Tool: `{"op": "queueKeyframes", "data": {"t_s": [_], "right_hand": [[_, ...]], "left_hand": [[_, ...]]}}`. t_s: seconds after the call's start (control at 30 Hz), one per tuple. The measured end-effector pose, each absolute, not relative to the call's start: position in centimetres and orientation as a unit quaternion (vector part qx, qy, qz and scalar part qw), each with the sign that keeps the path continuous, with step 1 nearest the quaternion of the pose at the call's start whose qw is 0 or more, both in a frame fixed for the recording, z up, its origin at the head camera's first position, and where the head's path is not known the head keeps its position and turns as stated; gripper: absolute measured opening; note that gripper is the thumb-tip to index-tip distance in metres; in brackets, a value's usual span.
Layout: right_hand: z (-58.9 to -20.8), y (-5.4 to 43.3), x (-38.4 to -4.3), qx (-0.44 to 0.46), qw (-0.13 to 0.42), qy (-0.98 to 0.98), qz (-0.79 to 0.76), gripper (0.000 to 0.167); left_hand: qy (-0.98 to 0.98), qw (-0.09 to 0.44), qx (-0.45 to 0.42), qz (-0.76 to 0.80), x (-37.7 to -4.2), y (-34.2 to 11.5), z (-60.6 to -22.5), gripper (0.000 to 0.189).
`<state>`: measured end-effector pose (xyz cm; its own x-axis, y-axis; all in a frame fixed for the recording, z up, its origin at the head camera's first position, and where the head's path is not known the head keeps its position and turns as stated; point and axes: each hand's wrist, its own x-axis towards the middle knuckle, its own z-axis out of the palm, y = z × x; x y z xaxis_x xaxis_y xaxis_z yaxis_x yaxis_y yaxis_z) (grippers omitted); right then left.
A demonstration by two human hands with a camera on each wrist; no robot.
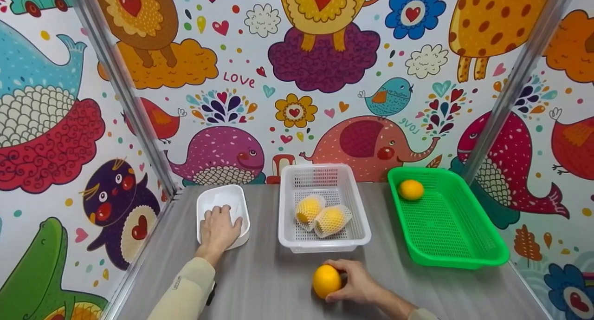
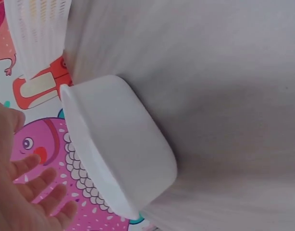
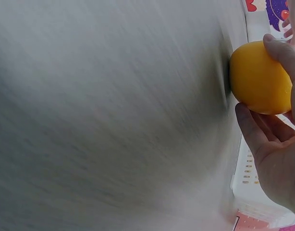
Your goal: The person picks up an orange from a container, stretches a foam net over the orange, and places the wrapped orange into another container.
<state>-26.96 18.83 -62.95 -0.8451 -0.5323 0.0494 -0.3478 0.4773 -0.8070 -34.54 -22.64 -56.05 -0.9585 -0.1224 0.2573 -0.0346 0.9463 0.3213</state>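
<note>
My right hand [image 1: 356,283] grips an orange [image 1: 326,281] low over the table in front of the white basket, thumb on one side and fingers on the other, as the right wrist view also shows with the orange [image 3: 260,77]. My left hand [image 1: 219,229] reaches over a small white tub [image 1: 203,200]. In the left wrist view the left hand [image 2: 27,187] has loosely spread fingers above the tub's rim and holds nothing. The tub's inside is partly hidden by the hand.
A white basket [image 1: 364,231] at the centre holds two yellow fruits [image 1: 332,220] in foam nets. At the right, a green basket [image 1: 485,259] has one orange [image 1: 411,190] in its far left corner. Patterned walls with metal posts [image 1: 139,120] enclose the grey table [image 1: 264,283].
</note>
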Motion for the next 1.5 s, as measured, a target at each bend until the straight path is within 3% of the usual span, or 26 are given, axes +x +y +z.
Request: {"op": "queueKeyframes", "data": {"t_s": [1.23, 1.5], "right_hand": [[-62.5, 18.4, -27.1, -0.240, 0.116, 0.856, -0.443, 0.076], [-62.6, 18.8, -26.8, -0.267, 0.097, 0.850, -0.443, 0.077]], "left_hand": [[-0.994, 0.058, 0.040, -0.086, -39.8, -25.3, -59.4, 0.049], [-0.995, 0.048, 0.038, -0.085, -40.8, -25.2, -60.1, 0.049]]}}
